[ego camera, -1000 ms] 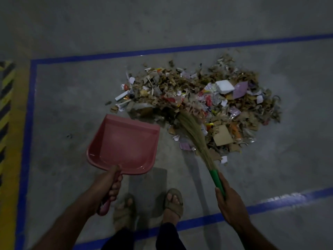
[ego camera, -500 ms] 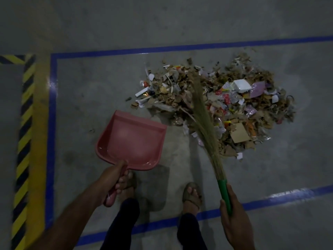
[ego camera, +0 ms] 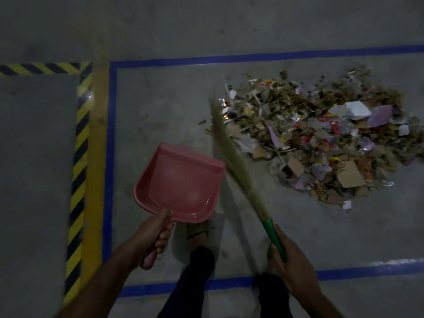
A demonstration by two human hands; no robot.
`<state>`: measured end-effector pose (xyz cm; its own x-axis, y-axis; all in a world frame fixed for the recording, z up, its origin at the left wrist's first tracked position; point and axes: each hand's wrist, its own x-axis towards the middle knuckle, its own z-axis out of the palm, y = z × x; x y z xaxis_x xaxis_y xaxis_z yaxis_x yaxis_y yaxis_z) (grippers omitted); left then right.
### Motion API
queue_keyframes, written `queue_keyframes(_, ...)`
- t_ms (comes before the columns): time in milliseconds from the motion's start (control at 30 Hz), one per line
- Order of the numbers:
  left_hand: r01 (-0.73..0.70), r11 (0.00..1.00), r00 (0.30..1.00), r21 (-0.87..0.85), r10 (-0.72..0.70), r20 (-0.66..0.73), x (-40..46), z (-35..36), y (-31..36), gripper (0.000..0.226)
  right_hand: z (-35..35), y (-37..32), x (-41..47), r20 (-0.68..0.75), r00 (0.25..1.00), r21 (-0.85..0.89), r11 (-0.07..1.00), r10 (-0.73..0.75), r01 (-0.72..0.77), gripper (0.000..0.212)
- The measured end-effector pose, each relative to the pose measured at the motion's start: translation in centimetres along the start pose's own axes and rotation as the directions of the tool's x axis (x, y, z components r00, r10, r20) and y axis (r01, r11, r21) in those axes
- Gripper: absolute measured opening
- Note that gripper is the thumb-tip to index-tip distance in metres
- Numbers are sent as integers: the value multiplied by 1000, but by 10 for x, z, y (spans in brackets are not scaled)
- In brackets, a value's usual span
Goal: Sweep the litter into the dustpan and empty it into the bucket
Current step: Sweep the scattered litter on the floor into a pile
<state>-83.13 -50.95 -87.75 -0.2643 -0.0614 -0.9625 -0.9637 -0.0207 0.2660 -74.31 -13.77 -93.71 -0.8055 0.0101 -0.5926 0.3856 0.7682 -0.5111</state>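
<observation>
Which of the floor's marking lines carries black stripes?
The yellow line at the left, outside the blue line. It alone has black diagonal stripes; the blue one is plain.

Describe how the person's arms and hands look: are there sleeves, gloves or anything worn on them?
Both forearms are bare as far as the picture shows, with no sleeves in view. The left hand and the right hand wear no gloves. No watch, ring or bracelet shows, though the light is dim.
</observation>
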Motion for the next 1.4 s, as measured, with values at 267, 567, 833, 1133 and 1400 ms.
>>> queue_keyframes(267,103,992,988,-70,-110,-108,3,-94,-48,46,90,-108,91,428,897,-432,846,-112,312,61)
queue_keyframes(567,74,997,995,-20,-76,-62,50,-98,-25,43,103,-107,137,242,966,-142,988,89,-55,63)
queue_keyframes(833,28,998,1000,63,-28,0,59,-71,19,45,6,-35,165,40,937,21,938,346,-347,61)
queue_keyframes(1133,-19,981,996,192,1,92,70,9,64,40,-64,47,173,-174,872,130,888,458,-440,63)
queue_keyframes(1400,-96,947,990,307,58,131,66,95,107,41,-93,82,106,-274,880,182,920,388,-348,61)
